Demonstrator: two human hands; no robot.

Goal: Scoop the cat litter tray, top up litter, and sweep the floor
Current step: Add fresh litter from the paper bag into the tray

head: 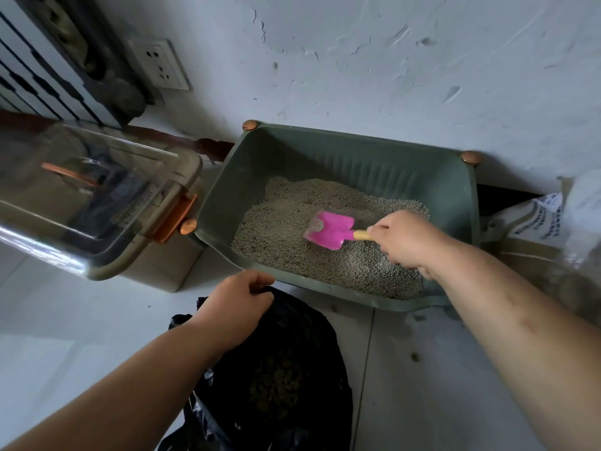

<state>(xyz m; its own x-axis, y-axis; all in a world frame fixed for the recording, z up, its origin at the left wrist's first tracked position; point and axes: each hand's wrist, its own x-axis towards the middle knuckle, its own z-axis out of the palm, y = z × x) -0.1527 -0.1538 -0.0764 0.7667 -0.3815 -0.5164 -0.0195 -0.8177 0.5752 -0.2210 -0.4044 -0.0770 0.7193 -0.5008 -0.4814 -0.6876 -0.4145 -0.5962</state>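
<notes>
The scooping step was in hand. The right hand [403, 242] was clenched round the pale handle of the one pink scoop [328, 230], whose blade lay on the litter [286, 232] with a small grey clump on its left edge. The single green litter tray [361, 164] sat on the floor against the wall, its litter banked toward the near and right side. The left hand [239, 304] had its fingers closed on the rim of the one black rubbish bag [286, 369], holding it open just in front of the tray; brownish waste showed inside.

The next move, by my reading, called for lifting the scoop level and carrying it over the tray's near wall into the bag — a tilt would spill the clump on the floor.

One lidded clear storage bin [91, 203] stood to the left, and one printed sack [536, 219] — probably the fresh litter — lay at the right. Three copper knobs showed on the tray's corners. No broom was in view.
</notes>
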